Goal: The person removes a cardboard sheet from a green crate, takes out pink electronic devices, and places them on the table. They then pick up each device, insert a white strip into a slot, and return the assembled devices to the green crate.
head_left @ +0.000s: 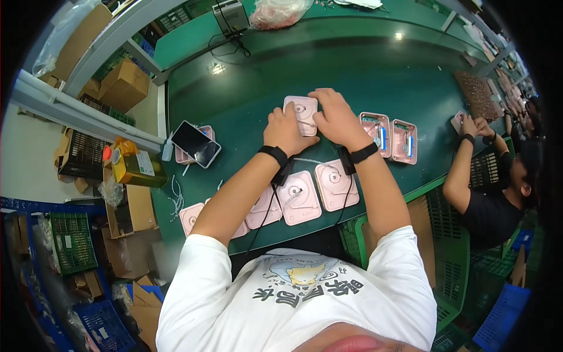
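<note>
Over the green table, a pink record-player-shaped case [304, 111] lies between my two hands. My left hand [284, 131] is closed around its left and near edge, the thumb along the bottom. At the right edge, my right hand [340, 119] grips the case with thumb and bent fingers. Nearer my body, a row of similar pink cases lies, among them one case [299, 202] in the middle and another [336, 189] at its right end. My left forearm partly hides the row. Right of my right hand stand two open pink housings [404, 141] with blue-and-white parts inside.
A black phone [196, 144] rests on a pink case at the left. White cord pieces [176, 199] lie near the left edge. A yellow can [138, 169] stands beyond it. At right, a co-worker's hands [478, 127] hold a pink part. Green crates [448, 258] flank my seat.
</note>
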### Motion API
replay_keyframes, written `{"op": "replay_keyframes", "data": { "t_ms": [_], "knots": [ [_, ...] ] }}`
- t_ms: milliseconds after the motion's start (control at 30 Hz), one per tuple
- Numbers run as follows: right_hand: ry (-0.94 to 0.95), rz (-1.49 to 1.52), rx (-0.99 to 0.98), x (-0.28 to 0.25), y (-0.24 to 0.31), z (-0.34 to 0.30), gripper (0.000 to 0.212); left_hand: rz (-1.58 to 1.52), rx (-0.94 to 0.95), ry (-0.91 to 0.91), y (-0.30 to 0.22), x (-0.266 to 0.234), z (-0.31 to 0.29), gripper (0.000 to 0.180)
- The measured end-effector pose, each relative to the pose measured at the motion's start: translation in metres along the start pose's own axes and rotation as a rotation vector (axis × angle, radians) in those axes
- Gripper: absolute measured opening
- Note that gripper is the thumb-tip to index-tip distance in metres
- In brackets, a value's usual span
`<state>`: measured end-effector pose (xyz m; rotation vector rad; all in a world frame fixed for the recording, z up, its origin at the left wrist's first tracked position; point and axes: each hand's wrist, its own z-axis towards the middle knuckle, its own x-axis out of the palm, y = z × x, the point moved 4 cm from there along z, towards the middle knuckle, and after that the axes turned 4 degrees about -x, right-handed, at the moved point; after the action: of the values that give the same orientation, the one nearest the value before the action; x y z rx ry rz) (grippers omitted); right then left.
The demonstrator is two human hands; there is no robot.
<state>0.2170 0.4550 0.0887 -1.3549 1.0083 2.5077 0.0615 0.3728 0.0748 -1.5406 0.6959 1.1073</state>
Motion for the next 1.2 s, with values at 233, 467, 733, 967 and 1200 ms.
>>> {"op": "replay_keyframes", "data": {
  "t_ms": [233,467,733,967,1200],
  "knots": [
    [0.017,0.024,0.028,-0.009,-0.007,-0.005,0.048,0.047,0.245,-0.099,-0.008,0.007,-0.002,0.118],
    [-0.215,0.18,0.095,-0.038,-0.036,0.004,0.054,-0.794,0.049,0.315,0.02,0.023,0.049,0.086],
    [0.058,0.109,-0.056,0.011,0.006,-0.006,0.087,-1.489,-0.408,0.846,0.046,0.028,0.031,0.088],
    [0.235,-0.499,0.464,0.005,0.017,-0.008,0.11,-0.938,-0.302,0.388,0.071,-0.019,-0.007,0.079],
    [0.384,-0.767,0.629,-0.024,0.036,-0.036,0.122,-0.771,0.005,0.504,0.092,-0.034,-0.067,0.068]
  ]
}}
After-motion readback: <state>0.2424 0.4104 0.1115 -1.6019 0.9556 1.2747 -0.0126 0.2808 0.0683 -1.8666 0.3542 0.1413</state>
